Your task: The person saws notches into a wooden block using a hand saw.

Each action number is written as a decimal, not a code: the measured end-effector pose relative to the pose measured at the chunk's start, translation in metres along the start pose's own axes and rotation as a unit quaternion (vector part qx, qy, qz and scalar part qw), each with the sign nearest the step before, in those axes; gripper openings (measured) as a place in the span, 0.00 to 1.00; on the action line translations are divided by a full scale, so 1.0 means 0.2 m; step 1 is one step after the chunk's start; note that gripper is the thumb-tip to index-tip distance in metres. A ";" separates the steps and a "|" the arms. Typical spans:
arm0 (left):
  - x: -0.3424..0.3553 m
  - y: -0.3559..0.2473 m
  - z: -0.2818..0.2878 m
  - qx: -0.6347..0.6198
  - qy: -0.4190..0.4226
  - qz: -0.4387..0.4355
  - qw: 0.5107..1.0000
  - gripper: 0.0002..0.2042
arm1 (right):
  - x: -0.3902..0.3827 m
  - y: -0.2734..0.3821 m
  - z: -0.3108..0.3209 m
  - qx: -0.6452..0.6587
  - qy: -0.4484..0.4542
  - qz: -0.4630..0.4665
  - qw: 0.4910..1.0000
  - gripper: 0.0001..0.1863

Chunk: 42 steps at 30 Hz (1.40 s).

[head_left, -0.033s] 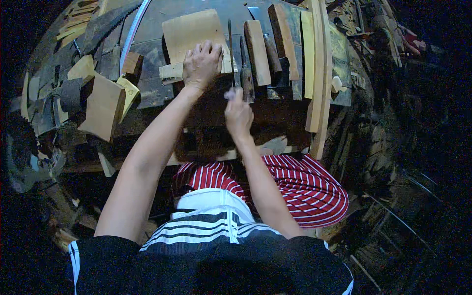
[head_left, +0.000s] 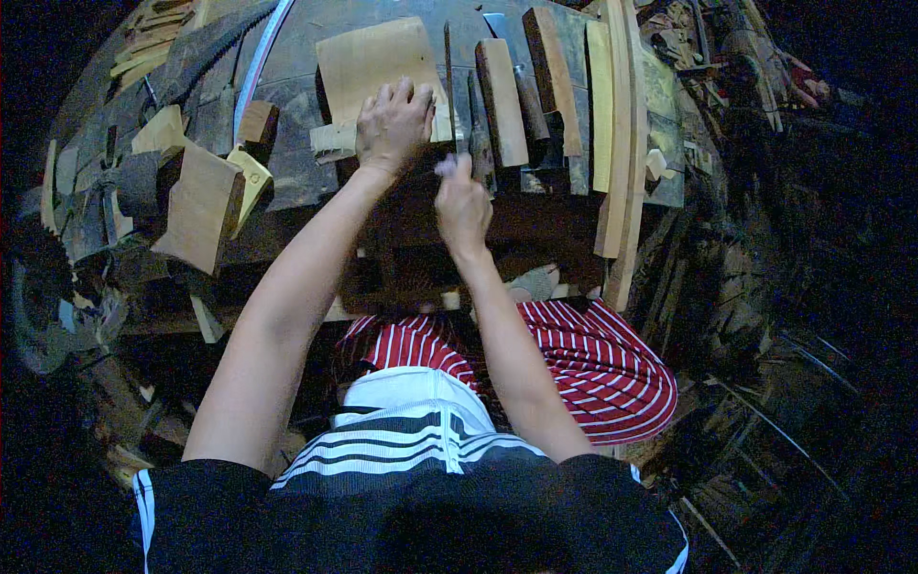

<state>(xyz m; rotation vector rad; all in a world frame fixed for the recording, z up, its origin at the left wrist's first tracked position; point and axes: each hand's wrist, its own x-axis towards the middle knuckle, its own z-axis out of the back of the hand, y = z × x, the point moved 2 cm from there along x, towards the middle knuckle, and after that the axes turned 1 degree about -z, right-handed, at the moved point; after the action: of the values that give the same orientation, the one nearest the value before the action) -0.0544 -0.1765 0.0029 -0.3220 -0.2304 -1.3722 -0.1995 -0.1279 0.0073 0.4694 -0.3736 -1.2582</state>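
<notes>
resting on wood: left hand [head_left: 392,129], laid over the near end of a pale board [head_left: 378,57] and a pale crosspiece [head_left: 332,142], both carried by the dark table [head_left: 295,174]. fingers are stretched forward on top; thumb side hidden, so whether anything is gripped by it cannot be told.

right hand [head_left: 463,206]: grip closed around the near end of a thin dark-bladed tool [head_left: 448,77], blade pointed away from the body, alongside the board's right edge. contact between blade and wood cannot be made out.

right of the blade, closely crowded: a dark slender tool [head_left: 480,143] just beside the right hand, then a wooden block [head_left: 502,105], a dark-handled tool [head_left: 529,100], a longer block [head_left: 555,81], a yellow strip [head_left: 601,105] and long battens [head_left: 622,124] stretched past the table's near edge. room on that side is narrowed by these.

left side: a small brown block [head_left: 258,122], a long pale blue strip [head_left: 254,72] met at its near end by a yellow piece [head_left: 253,182], a broad tilted board [head_left: 199,206], a toothed blade [head_left: 210,57] farther off.

markings: whether the blue strip is marked cannot be told at this size.
</notes>
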 end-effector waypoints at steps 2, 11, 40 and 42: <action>0.00 0.00 -0.01 -0.002 0.003 0.021 1.000 0.08 | 0.03 0.00 -0.02 0.048 -0.016 0.011 0.999 0.08; 0.00 0.00 0.01 -0.008 0.004 0.011 1.000 0.09 | -0.05 -0.01 0.03 0.012 0.051 -0.059 0.997 0.09; 0.02 -0.01 0.01 -0.008 -0.011 0.043 0.999 0.07 | 0.12 -0.03 -0.07 -0.009 -0.004 -0.019 1.000 0.12; 0.03 -0.01 0.02 0.001 -0.024 0.053 0.998 0.07 | 0.12 -0.03 -0.09 -0.024 0.026 -0.041 0.999 0.12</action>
<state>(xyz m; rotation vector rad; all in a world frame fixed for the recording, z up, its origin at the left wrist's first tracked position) -0.0547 -0.1818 0.0083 -0.3619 -0.2515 -1.2614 -0.1883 -0.1491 -0.0108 0.4791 -0.2811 -1.3291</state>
